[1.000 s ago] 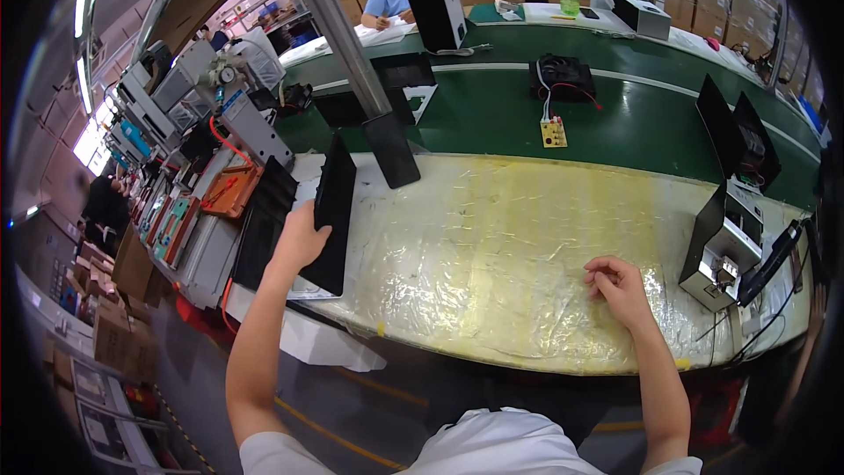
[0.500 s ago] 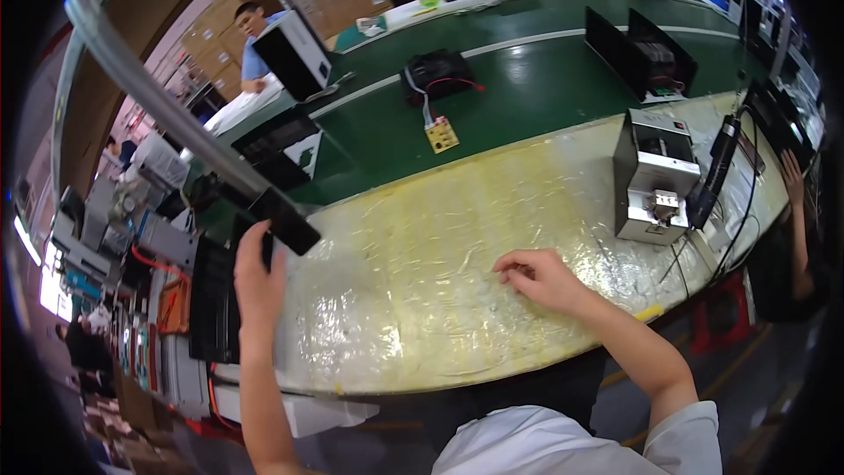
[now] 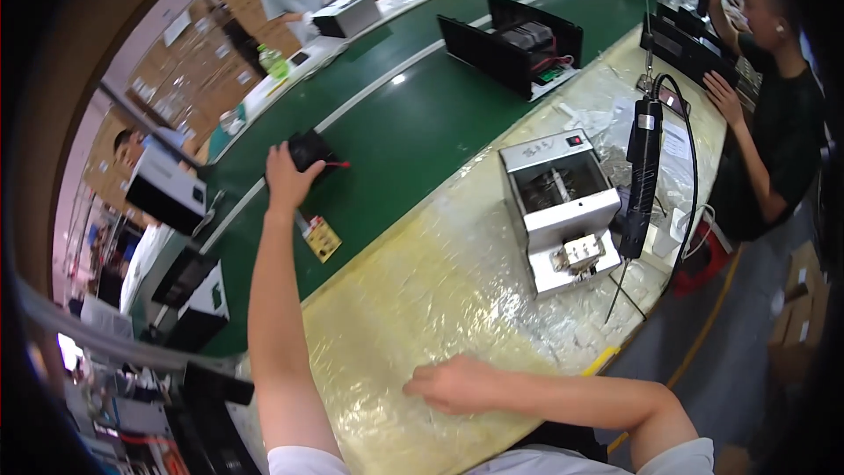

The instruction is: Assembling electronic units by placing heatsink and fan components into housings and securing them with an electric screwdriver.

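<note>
Since the earlier frame, left hand (image 3: 286, 178) has left the black panel and reached up-left of centre on the green belt (image 3: 413, 114), fingers curled around a small black fan (image 3: 309, 150). Right hand (image 3: 457, 384), lower centre, rests loosely closed on plastic-covered bench (image 3: 440, 290), holding nothing.

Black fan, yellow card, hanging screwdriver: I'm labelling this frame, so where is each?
black fan (image 3: 309, 149), head view, its top face.
yellow card (image 3: 322, 238), head view, its middle.
hanging screwdriver (image 3: 640, 178), head view, mid-body.
</note>
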Action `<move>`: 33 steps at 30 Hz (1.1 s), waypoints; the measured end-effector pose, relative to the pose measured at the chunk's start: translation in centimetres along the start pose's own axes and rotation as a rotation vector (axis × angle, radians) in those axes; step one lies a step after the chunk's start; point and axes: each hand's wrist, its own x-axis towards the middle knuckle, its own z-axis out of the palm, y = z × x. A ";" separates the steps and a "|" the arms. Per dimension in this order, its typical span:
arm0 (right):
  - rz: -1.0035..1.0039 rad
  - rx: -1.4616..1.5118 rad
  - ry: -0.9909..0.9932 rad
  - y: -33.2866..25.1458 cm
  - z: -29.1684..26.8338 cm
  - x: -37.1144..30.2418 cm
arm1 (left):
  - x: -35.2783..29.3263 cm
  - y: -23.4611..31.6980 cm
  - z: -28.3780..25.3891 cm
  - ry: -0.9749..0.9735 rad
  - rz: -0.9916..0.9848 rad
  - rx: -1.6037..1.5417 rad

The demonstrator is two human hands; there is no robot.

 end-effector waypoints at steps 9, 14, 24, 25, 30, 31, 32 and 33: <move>-0.014 0.006 -0.114 1.6 -0.9 0.2 | 7.6 4.6 3.2 -0.169 -0.825 0.096; -0.040 -0.016 -0.164 -0.7 -0.3 0.4 | 4.4 -5.6 1.0 0.086 -0.649 -0.351; -0.062 0.174 0.819 -4.1 -7.1 -0.1 | -11.0 4.7 -19.1 -0.023 -0.869 -1.728; -0.079 0.125 0.852 -4.9 -8.7 1.0 | -12.3 6.1 -20.7 -0.095 -0.756 -1.758; -0.078 0.079 0.777 -6.9 -10.7 5.9 | -20.5 11.8 -24.4 -0.225 -0.666 -1.800; -0.047 0.072 0.742 -6.8 -9.9 7.3 | -21.9 12.2 -24.7 -0.211 -0.714 -1.762; -0.033 0.124 0.641 -6.7 -9.1 8.0 | -23.4 12.3 -24.6 -0.292 -0.623 -1.781; -0.113 0.114 0.626 -5.8 -8.3 8.3 | -24.4 12.6 -23.9 -0.384 -0.529 -1.799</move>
